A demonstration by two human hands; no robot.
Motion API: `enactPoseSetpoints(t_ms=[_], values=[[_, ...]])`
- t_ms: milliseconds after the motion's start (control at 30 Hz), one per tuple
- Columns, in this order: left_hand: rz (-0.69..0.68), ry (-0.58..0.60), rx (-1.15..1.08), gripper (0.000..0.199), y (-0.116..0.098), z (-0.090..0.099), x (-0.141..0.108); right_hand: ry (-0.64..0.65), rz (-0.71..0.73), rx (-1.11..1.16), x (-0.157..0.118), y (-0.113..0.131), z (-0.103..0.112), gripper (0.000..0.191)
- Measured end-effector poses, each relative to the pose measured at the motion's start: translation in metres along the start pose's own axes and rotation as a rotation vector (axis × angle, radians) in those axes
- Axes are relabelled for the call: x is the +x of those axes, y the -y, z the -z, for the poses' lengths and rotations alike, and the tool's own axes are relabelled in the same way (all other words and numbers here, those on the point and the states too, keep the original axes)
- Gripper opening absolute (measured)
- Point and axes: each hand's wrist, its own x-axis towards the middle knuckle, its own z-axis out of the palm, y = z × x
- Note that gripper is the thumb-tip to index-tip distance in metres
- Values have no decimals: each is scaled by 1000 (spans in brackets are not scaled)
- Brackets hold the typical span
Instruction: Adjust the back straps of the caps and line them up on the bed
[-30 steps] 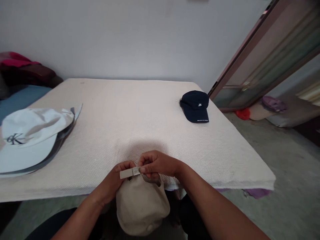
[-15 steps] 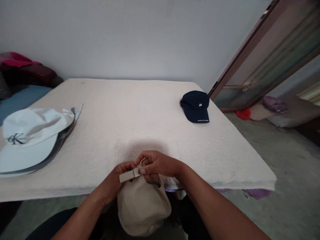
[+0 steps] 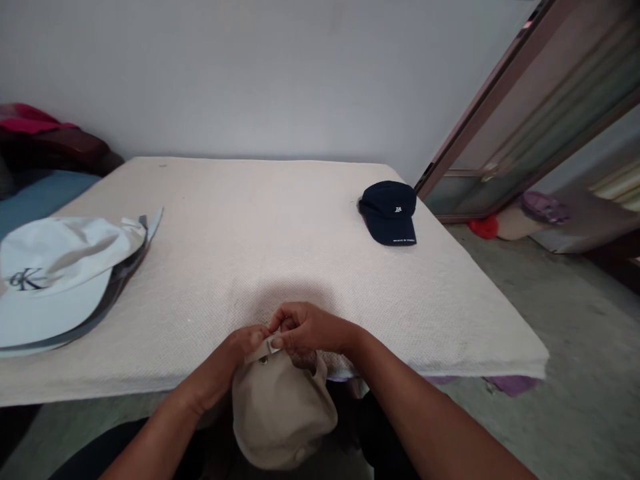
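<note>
A beige cap (image 3: pixel 283 413) hangs at the table's front edge, its strap and buckle uppermost. My left hand (image 3: pixel 247 343) is closed on the strap's left part. With thumb and fingers pinched, my right hand (image 3: pixel 305 327) grips the strap at the metal buckle. Both hands nearly touch each other. On the table's right side lies a dark navy cap (image 3: pixel 390 212) with small white lettering. At the left, a white cap (image 3: pixel 65 257) with a dark logo rests on top of a grey cap (image 3: pixel 113 297).
The table (image 3: pixel 260 220) has a white textured cover and stands against a pale wall. Dark and pink items (image 3: pixel 37 123) are piled at the far left. A glazed door and a red object (image 3: pixel 483 227) on the floor are at the right.
My left hand has shifted onto the strap's end, which stuck out before and is now covered or folded in. My right hand stays at the buckle. The view has moved slightly.
</note>
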Motion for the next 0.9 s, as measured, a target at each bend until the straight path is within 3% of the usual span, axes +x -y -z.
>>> enactPoseSetpoints(t_ms=[367,633,900], values=[[33,16,-67,14,0,4,-3,143,-37,72,-6,1,15,15],[24,-117,6,18,2,6,-3,6,10,56,-5,4,4,14],[-21,6,40,15,4,4,-1,112,-25,95,-5,4,4,27]])
